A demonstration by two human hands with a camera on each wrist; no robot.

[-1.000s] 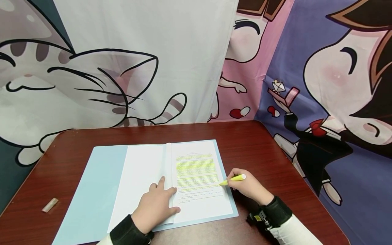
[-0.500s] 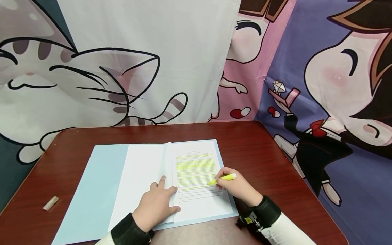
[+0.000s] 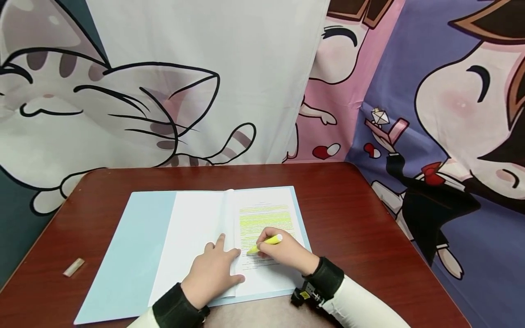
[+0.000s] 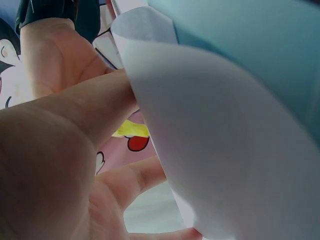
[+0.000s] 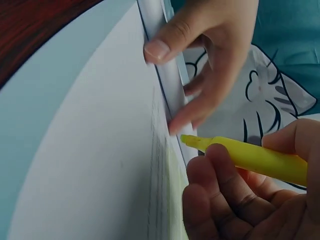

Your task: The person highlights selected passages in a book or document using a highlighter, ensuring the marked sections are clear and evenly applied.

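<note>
An open light-blue folder (image 3: 119, 269) lies on the table with white sheets in it. The right-hand printed page (image 3: 270, 282) carries many lines marked in yellow. In my right hand (image 3: 287, 250) I pinch a yellow highlighter (image 3: 268, 243), its tip at the left end of a lower text line. The right wrist view shows the highlighter (image 5: 260, 160) between thumb and fingers, its chisel tip bare. My left hand (image 3: 213, 273) rests with spread fingers beside the fold, thumb and index at the printed page's left edge. In the left wrist view its fingers touch a curving white sheet (image 4: 200, 130).
A small pale bar-shaped object (image 3: 74, 267) lies left of the folder on the dark red-brown table (image 3: 348, 205). Behind the table's far edge hang cartoon-printed cloths (image 3: 246, 82). Black bands with small cameras circle both wrists.
My right hand has slid leftward across the printed page with the highlighter, from the right end of the lines to the left. My left hand keeps its place on the sheets.
</note>
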